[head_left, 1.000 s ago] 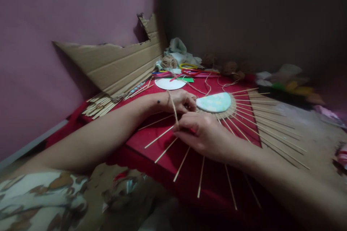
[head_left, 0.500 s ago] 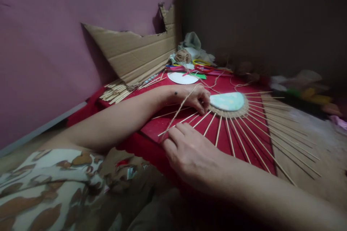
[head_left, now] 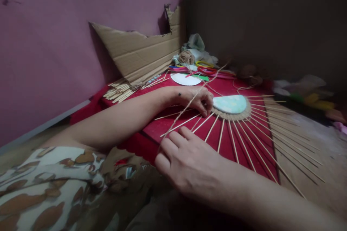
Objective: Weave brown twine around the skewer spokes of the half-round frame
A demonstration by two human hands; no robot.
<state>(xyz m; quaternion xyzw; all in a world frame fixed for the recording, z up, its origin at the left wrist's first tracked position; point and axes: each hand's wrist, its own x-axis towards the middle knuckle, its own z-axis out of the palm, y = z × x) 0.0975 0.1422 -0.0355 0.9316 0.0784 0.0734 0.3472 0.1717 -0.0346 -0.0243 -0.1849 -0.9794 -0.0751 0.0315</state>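
Note:
A pale green-and-white disc (head_left: pixel 230 104) has a woven twine rim (head_left: pixel 230 117), with thin wooden sticks (head_left: pixel 221 135) fanning out from it. My left hand (head_left: pixel 199 100) is closed at the left side of this piece, its thumb and fingers pinching the woven edge near the sticks. Closer to me, my right hand (head_left: pixel 187 158) is closed on a strand of jute twine (head_left: pixel 187 107). The strand slants up from it, passing over my left hand towards the back. My own fingers hide the exact grip points.
Torn cardboard (head_left: pixel 143 54) leans on the purple wall. Loose sticks (head_left: pixel 118 92) lie beneath it. On the red cloth (head_left: pixel 159 128) rest a white disc (head_left: pixel 185 79), scissors with red handles (head_left: pixel 206 69) and a twine ball (head_left: pixel 186 57). Bags are piled behind.
My right hand has drawn slightly down and left, and the twine now runs straighter and longer across my left hand. My left hand keeps its place on the woven edge. The view has shifted slightly.

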